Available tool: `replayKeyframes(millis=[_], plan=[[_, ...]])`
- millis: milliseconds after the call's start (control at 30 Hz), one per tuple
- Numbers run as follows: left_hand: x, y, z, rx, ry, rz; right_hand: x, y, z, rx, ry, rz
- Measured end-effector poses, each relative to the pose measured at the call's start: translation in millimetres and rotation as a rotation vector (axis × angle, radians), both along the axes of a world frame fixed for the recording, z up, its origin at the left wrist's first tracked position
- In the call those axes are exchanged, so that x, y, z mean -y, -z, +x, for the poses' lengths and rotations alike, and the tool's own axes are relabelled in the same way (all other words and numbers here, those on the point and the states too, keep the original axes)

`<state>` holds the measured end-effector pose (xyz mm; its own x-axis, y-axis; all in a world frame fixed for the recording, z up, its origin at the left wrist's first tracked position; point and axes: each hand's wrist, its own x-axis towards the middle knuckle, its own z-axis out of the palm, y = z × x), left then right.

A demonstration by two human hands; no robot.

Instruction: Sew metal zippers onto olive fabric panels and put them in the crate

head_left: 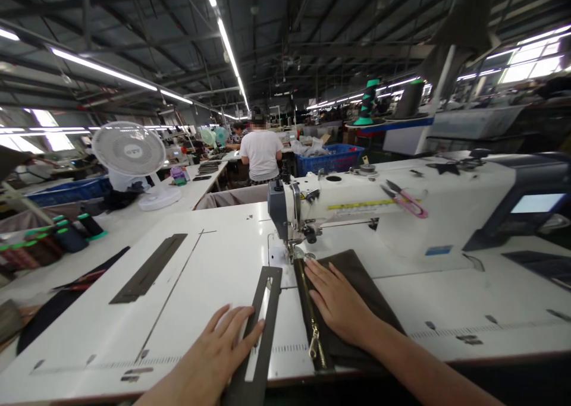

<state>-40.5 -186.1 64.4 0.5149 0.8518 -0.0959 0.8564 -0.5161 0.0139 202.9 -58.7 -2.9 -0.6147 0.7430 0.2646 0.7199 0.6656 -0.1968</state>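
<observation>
My left hand (212, 349) lies over a dark strip with a long slot (266, 358), its fingers apart and their tips at the slot. My right hand (343, 305) rests flat, fingers stretched, on a dark brown fabric piece (350, 262). Along that piece's left edge runs a zipper (306, 293) with a brass-coloured pull (314, 340) near the table's front edge. The zipper's far end reaches the presser foot (292, 251) of a white sewing machine (428, 216). Whether cloth is under the foot is hard to make out.
Several dark strips (149, 268) lie stacked at left on the white table (214, 257). Pink-handled scissors (405, 201) sit on the machine arm. A white fan (129, 150), thread cones (71, 236) and a blue crate (330, 161) stand beyond. Further off is a person in white (262, 153).
</observation>
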Motion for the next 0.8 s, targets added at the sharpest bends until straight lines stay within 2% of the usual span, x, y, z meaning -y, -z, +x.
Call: replayKeyframes(millis=[167, 333, 433, 633, 800], plan=[[-3.9, 9.4, -10.0, 0.041, 0.068, -0.005, 0.0, 1.1, -1.0, -0.011, -0.006, 0.009], [-11.5, 11.7, -3.1, 0.190, 0.069, 0.112, -0.3, 1.3, -1.5, 0.003, -0.007, 0.008], [-26.9, 19.4, 0.5, 0.290, 0.053, 0.176, 0.1, 0.6, -2.3, 0.009, -0.002, 0.016], [-72.2, 37.2, 1.4, 0.442, 0.030, 0.250, 1.8, -0.9, -3.8, 0.008, -0.005, -0.002], [-87.4, 36.6, 12.1, 0.601, -0.043, 0.515, 7.1, 2.2, -5.3, -0.028, -0.016, 0.023]])
